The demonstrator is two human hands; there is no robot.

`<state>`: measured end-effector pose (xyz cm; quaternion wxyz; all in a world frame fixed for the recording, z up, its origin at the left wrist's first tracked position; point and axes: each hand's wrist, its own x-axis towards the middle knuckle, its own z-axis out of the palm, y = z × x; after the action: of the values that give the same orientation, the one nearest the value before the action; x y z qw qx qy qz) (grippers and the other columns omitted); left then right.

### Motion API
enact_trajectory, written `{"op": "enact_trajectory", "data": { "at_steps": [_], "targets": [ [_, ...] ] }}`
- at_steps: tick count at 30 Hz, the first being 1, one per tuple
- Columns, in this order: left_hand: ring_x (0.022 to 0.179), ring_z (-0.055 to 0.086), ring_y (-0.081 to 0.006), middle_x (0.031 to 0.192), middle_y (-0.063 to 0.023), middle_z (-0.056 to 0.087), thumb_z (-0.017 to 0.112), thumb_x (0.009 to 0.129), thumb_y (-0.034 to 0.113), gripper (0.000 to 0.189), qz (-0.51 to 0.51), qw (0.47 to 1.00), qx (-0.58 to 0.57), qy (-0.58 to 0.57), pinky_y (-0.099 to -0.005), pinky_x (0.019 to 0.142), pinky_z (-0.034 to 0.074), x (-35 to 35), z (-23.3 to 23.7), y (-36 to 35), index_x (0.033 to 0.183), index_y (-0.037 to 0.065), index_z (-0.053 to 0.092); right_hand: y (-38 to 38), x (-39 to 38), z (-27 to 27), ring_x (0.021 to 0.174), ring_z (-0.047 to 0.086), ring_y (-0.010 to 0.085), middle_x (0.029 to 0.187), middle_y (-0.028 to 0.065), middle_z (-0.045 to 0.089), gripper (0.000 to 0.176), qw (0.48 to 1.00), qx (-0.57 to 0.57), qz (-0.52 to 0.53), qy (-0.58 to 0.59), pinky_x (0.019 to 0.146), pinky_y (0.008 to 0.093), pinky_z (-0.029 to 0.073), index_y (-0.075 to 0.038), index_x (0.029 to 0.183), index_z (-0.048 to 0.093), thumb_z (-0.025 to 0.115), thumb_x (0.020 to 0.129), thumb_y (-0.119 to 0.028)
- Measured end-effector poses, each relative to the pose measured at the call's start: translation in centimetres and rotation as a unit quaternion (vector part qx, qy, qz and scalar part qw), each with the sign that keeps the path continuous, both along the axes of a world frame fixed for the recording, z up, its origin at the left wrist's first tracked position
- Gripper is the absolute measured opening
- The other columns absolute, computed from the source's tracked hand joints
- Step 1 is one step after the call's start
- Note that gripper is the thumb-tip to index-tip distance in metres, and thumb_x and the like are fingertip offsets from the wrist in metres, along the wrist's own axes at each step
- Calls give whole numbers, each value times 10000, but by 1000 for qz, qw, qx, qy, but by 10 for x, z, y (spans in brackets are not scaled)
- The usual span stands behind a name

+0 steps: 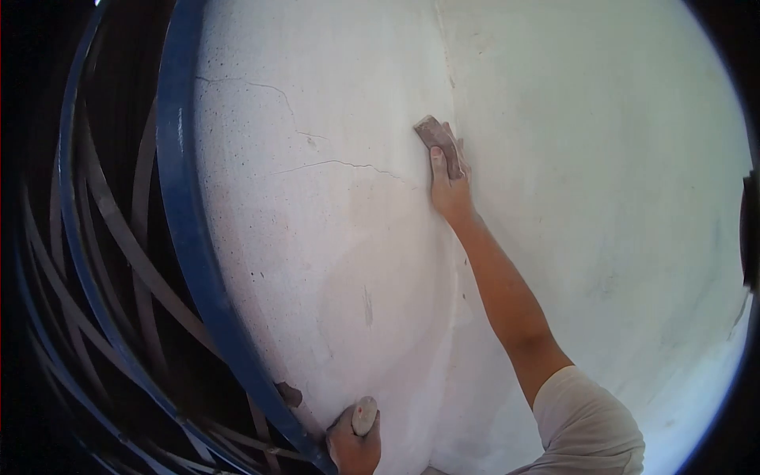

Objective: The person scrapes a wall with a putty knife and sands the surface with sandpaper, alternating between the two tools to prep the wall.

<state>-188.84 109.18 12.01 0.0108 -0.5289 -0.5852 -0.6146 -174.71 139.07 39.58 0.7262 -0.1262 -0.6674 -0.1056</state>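
My right hand [451, 192] reaches up to the wall's inner corner and grips a dusty brown, flat sanding block [438, 144]. The thumb lies along the block's left side, the fingers are behind it on the right, and it tilts up to the left close against the wall. Low in the view, my left hand [353, 447] is closed around a pale, rounded handle-like thing [364, 416] with a small red mark; its lower part is hidden in the palm. That hand is near the bottom of the blue frame. Thin cracks [340, 163] run across the white left wall [340, 237].
A blue metal frame [184, 158] borders the wall on the left, with crossed grille bars [119, 214] against darkness beyond. A chipped dark patch [290, 394] shows beside the frame. The right wall [602, 174] meets the left one at the corner. A dark object [749, 229] sits at the far right edge.
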Motion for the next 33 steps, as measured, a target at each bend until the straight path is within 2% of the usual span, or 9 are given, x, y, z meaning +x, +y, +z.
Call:
{"op": "enact_trajectory", "data": {
  "at_steps": [1, 4, 7, 11, 14, 16, 19, 26, 33],
  "targets": [
    [555, 592, -297, 700, -141, 629, 693, 889, 175, 180, -20, 998, 54, 9, -387, 552, 485, -2, -4, 3, 942, 4, 672, 4, 2, 3, 1397, 360, 362, 1414, 175, 510, 399, 1000, -22, -6, 0, 1185, 498, 179, -46, 1371, 506, 411, 1013, -194],
    [656, 609, -379, 732, -205, 620, 697, 877, 190, 210, -36, 998, 27, -35, -417, 637, 487, -4, -9, -1, 885, -14, 647, -13, 11, -23, 1394, 359, 368, 1438, 191, 478, 421, 992, -103, 63, -24, 1200, 459, 153, -27, 1380, 485, 410, 1021, -235],
    [624, 585, -381, 713, -216, 598, 689, 884, 190, 206, -27, 999, -6, -18, -415, 607, 471, -7, -12, -3, 851, -4, 626, -14, 7, -44, 1365, 396, 374, 1430, 209, 477, 444, 994, -96, 31, -31, 1202, 452, 149, -9, 1380, 477, 410, 1024, -267],
    [612, 566, -390, 691, -215, 577, 690, 884, 184, 204, -57, 998, -36, 0, -416, 591, 460, -14, -9, -8, 853, -5, 621, -5, -9, -15, 1324, 439, 394, 1392, 236, 501, 505, 997, -72, 8, 27, 1171, 471, 212, 6, 1382, 468, 406, 1028, -349],
    [608, 562, -388, 698, -209, 580, 698, 880, 186, 209, 4, 977, 141, 158, -412, 584, 457, -23, -50, 12, 850, -5, 620, -5, -10, 5, 1309, 450, 408, 1357, 263, 524, 574, 986, -157, -2, 61, 1130, 448, 280, 26, 1388, 453, 414, 1020, -413],
    [612, 564, -382, 713, -202, 585, 699, 882, 188, 209, -70, 995, 45, 48, -409, 590, 459, -21, -23, -2, 861, -6, 623, -7, -4, 6, 1306, 450, 415, 1349, 280, 523, 621, 984, -168, 57, 34, 1103, 425, 318, 38, 1393, 441, 418, 1013, -452],
    [608, 552, -375, 716, -191, 580, 696, 887, 192, 211, -112, 993, 16, -12, -407, 598, 457, -19, -21, -6, 863, -4, 622, -27, -10, -32, 1290, 468, 414, 1326, 283, 540, 616, 970, -228, -29, 84, 1084, 389, 342, 55, 1384, 438, 447, 1006, -431],
    [581, 505, -351, 666, -171, 544, 689, 897, 208, 235, -156, 987, -12, -34, -431, 607, 444, -22, -14, -9, 819, 5, 599, -19, -7, -129, 1343, 425, 393, 1406, 252, 487, 455, 992, -124, 6, 12, 1108, 427, 319, 46, 1401, 431, 428, 1008, -183],
    [621, 568, -302, 730, -172, 619, 697, 898, 243, 249, -108, 994, 3, -26, -420, 634, 466, -19, -25, -2, 899, 0, 642, -10, -13, -136, 1393, 366, 403, 1458, 201, 458, 455, 999, 38, -27, -17, 1131, 484, 284, 8, 1426, 432, 425, 976, -60]
  ]
}}
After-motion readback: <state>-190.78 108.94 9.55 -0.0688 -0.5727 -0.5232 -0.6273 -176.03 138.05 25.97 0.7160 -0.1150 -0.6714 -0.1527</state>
